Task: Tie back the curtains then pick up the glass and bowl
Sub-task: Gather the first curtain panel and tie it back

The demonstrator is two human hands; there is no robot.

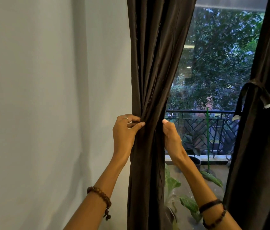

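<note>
From the head camera, the left curtain (149, 80) hangs beside the pale wall (48, 97), gathered into a narrow waist where both hands meet it. The left hand (125, 130) pinches its left folds between thumb and fingers, and the right hand (170, 135) grips its right edge, thumb up. The right curtain (267, 146) is already bound with a tie-back (253, 90) at the window's far side.

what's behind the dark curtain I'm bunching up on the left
Beside the left curtain, the window shows a balcony railing, trees and potted plants. Whatever lies directly behind the gathered fabric is covered.
</note>
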